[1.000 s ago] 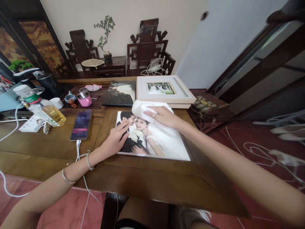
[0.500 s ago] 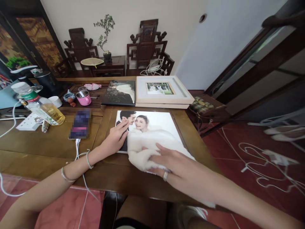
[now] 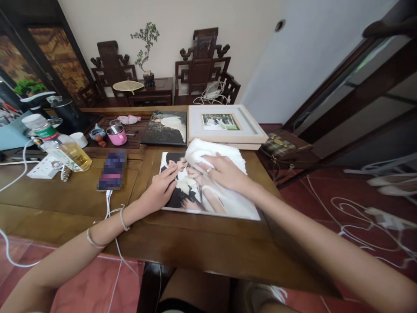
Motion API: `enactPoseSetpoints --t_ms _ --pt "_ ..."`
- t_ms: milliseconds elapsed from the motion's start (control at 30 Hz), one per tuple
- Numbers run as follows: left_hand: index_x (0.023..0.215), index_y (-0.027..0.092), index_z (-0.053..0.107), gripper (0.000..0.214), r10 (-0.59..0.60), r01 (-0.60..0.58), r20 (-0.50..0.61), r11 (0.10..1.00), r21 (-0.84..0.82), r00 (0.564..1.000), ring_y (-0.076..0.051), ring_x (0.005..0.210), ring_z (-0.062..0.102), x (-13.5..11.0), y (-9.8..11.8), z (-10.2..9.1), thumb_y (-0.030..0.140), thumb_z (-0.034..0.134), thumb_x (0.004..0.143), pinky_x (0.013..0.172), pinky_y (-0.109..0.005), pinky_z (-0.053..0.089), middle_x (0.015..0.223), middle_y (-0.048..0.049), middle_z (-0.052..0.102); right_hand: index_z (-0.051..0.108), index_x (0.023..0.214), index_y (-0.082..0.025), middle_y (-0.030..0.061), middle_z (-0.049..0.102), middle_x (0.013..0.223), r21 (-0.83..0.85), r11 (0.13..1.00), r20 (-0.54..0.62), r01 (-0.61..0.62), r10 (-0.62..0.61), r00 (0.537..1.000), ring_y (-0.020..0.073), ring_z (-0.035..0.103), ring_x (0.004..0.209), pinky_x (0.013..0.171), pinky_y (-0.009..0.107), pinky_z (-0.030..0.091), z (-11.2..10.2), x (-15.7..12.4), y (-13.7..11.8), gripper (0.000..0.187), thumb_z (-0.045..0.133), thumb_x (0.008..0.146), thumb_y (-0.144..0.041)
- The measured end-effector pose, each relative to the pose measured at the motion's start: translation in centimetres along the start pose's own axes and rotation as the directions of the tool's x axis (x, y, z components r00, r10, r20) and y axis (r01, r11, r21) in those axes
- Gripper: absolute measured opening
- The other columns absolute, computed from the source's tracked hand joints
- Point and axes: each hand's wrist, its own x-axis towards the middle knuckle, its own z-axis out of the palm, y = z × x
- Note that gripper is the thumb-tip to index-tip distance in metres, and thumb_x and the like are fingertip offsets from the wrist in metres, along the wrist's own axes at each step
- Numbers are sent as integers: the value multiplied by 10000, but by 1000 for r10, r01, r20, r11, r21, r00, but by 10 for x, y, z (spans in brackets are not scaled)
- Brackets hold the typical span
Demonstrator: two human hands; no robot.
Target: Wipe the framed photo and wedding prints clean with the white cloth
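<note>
Our left hand lies flat, fingers close together, on the left side of the photo on the table; our right hand grips a bunched white cloth over its far part. We'd best wipe with light, even pressure, steadying the near corner.

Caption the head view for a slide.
The left hand rests on a photo while the right hand holds a white cloth over it, on a wooden table.

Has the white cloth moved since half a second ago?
Yes: the white cloth has moved across the portrait panel, from its near edge toward the pale frame.
</note>
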Motion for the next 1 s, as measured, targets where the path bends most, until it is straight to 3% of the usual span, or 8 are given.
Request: enactPoseSetpoints --t_ms 167,333,467,633,700,767,900,1000 --pt "1385 135 423 436 33 -33 -15 999 -6 999 -233 1387 327 0 -2 1 180 380 954 1124 -478 322 1462 -141 406 637 1022 -154 152 643 1195 -167 971 60 170 -162 985 315 413 1308 1066 585 265 15 -40 -27 286 392 876 -136" --pt "1373 131 438 433 18 -18 -9 1000 -4 1000 -236 1389 323 0 -3 2 167 361 949 1119 -483 331 1457 -146 412 650 879 -175 155 577 1311 -69 915 156 398 -384 910 274 381 1338 1110 569 239 8 -91 -47 212 449 835 -121" --pt "1376 141 433 432 16 -17 -18 1000 -3 1000 -240 1384 334 0 -1 2 181 374 951 1112 -490 340 1457 -142 412 619 795 -193 151 541 1355 -23 918 196 395 -384 903 246 403 1326 1141 518 216 -7 -110 -35 171 466 848 -139" --pt "1368 105 443 428 -14 14 7 1000 4 1000 -255 1380 340 1 3 0 203 366 958 1106 -498 343 1452 -164 413 597 840 -240 75 708 1064 -84 985 108 151 -141 984 277 587 1148 1112 541 279 -22 -96 -3 242 372 930 -240" --pt "1375 97 434 436 -26 26 15 1000 -6 1000 -258 1383 333 1 4 -1 215 356 963 1108 -505 336 1455 -167 406 584 850 -235 58 722 920 -94 994 81 49 -42 996 278 667 986 1111 578 245 -22 -82 2 258 343 940 -254" --pt "1376 100 435 438 -37 38 12 999 -28 999 -256 1386 326 1 5 -1 233 346 969 1117 -507 322 1461 -158 400 584 887 -213 71 715 922 -112 994 63 -3 10 998 292 655 1008 1094 617 229 -16 -67 0 252 337 932 -227" --pt "1375 159 449 436 -59 52 -57 991 -122 997 -211 1382 339 3 8 -5 294 308 985 1153 -442 287 1467 -96 409 621 970 -191 116 680 1107 -114 987 117 117 -103 988 325 381 1331 1068 643 241 5 -45 -25 261 376 892 -151" --pt "1383 139 436 476 -106 86 -128 984 -158 986 -209 1378 348 3 10 -10 345 255 995 1163 -422 270 1482 -99 385 654 987 -184 107 681 1134 7 951 199 308 -303 932 285 334 1362 1116 616 146 18 -43 -48 274 416 870 -113"
